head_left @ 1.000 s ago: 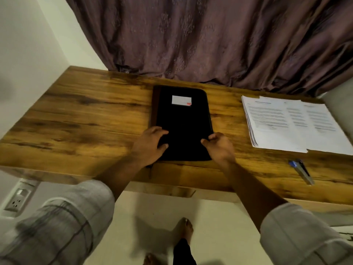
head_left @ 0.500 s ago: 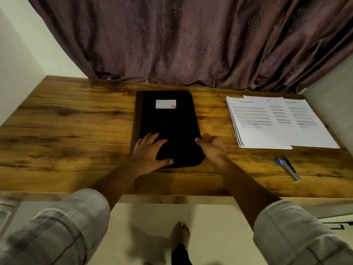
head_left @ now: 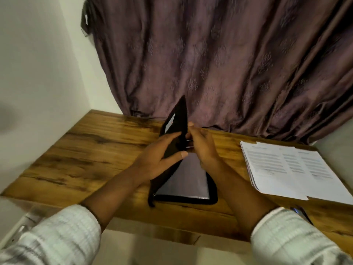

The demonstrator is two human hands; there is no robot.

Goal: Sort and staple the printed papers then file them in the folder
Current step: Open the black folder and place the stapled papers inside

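"Folder (head_left: pixel 183 200) is coming open under both hands, on the counter (head_left: pixel 86 159). See the cover (head_left: pixel 179 119) standing nearly upright?"

"I do. Who's holding it?"

"The left hand (head_left: pixel 158 159) grips it, thumb on the inner face and fingers spread on the outer one. The right hand (head_left: pixel 202 148) is curled against the cover's free edge. I can't tell whether it has hold of the edge, an inner leaf, or nothing."

"How would you finish it?"

"I'd swing the cover over to the left of the left hand and lay it flat, so it can't fall shut. I'd keep the base pressed down meanwhile, and keep the fingers off those clear leaves, which probably crease easily."

"And the sheets?"

"The printed papers (head_left: pixel 290 167) lie fanned well off to the right of the right hand, untouched. The stapler (head_left: pixel 300 212), I think, peeks out by the right sleeve, nearer to us than the stack. So sorting and stapling aren't done yet."

"What's changed?"

"Half a second ago the folder lay shut and flat with its white label facing up, both hands at its near end. Now the cover is raised and a clear leaf shows. Papers and stapler sit as they did."
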